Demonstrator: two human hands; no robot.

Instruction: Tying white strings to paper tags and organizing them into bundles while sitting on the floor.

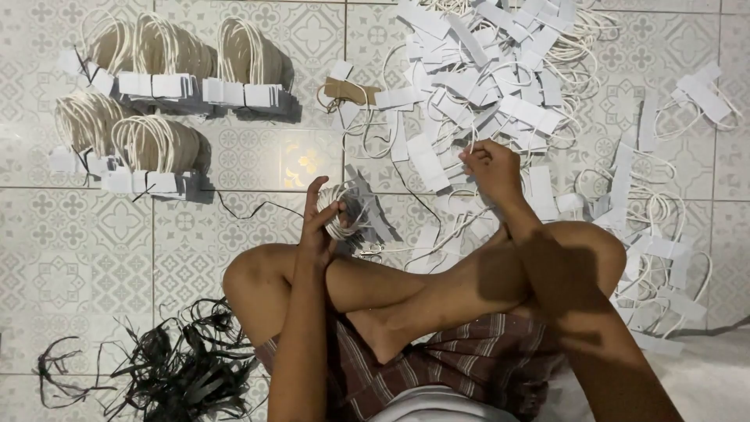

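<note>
I sit cross-legged on a patterned tile floor. My left hand (322, 223) grips a small bunch of looped white cord handles (341, 209) with white paper tabs, held just above my knee. My right hand (491, 168) reaches forward with fingers pinched on one white paper tab with cord at the near edge of a big loose pile of such tabs and cords (488, 74). The pile spreads across the floor ahead and to my right.
Several tied bundles of cord handles with stacked white tabs (160, 70) lie in two rows at the far left. A tangle of black plastic strips (168, 367) lies by my left knee. More loose tabs and cords (660, 250) lie right of my right knee.
</note>
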